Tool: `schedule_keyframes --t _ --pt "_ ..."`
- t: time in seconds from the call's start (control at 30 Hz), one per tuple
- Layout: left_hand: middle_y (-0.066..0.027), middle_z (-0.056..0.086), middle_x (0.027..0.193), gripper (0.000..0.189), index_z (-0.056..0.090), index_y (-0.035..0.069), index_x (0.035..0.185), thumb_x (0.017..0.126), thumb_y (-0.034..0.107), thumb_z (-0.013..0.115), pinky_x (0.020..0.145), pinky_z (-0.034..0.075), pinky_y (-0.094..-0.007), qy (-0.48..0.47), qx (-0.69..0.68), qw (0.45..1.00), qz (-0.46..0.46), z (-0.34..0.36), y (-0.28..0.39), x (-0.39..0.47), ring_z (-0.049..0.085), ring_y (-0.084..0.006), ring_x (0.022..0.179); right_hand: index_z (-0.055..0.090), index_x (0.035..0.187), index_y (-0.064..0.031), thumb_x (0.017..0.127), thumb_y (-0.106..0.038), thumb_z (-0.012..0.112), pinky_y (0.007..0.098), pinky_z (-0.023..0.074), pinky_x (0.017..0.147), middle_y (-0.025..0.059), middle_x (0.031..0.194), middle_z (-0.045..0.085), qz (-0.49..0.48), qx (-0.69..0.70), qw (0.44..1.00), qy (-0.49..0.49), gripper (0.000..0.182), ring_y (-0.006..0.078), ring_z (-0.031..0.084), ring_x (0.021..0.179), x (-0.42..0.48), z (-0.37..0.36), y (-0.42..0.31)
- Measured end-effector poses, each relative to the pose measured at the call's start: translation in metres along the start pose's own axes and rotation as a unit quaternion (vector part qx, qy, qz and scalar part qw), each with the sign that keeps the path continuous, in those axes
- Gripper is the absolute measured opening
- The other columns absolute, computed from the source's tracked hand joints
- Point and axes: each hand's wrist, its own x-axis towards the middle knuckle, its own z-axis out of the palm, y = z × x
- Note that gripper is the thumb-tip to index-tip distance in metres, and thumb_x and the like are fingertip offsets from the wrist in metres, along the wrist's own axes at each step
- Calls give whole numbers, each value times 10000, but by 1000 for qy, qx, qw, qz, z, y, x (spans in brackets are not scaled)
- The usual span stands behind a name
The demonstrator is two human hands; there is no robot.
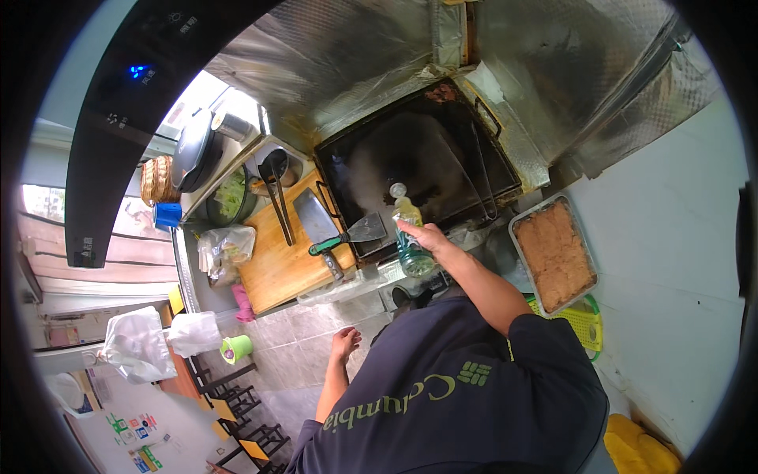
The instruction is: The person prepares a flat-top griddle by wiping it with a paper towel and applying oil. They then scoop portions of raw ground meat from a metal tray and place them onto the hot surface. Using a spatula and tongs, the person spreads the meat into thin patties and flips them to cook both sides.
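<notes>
My right hand (427,238) is closed around a clear plastic bottle (414,255) with a green label, tilted over the near edge of a black square griddle (391,142). Tongs (468,169) lie on the griddle's right part, and dark residue sits in its far corner. My left hand (346,342) hangs low over the floor, fingers slightly curled, holding nothing. A scraper (367,228) with a green and black handle rests across the griddle's left rim and a cleaver (317,216). The cleaver lies on a wooden cutting board (266,266), beside black-handled tongs (281,207).
A metal tray of brownish food (553,255) stands right of the griddle, above a yellow-green basket (577,326). Left are a bowl of chopped greens (228,195), a plastic bag (228,249) and a pink cloth (243,302). A dark range hood (136,89) overhangs the upper left.
</notes>
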Motion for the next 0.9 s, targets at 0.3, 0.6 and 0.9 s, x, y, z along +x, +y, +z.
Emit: schedule_keyframes --t 0.3,0.6,0.9 --pt "-70 673 914 278 600 36 1137 919 205 576 672 512 -353 11 146 986 -79 -14 -13 -29 646 -197 783 707 876 -36 803 -393 762 258 489 618 18 807 679 -13 -59 998 15 368 95 622 678 -14 -6 14" --pt "-71 669 907 268 595 29 1143 927 184 567 654 516 -333 12 72 996 -42 -14 -13 -20 641 -174 751 629 1020 -15 698 -620 703 425 509 772 187 948 670 -238 -422 850 206 689 339 655 890 -42 -52 -71" --pt "-88 666 931 287 588 20 1165 935 190 568 647 516 -326 -4 104 994 -32 15 3 -27 640 -189 779 487 1249 72 740 -466 747 507 507 784 261 1113 594 -320 -442 662 514 784 388 597 1010 -15 -245 -190"
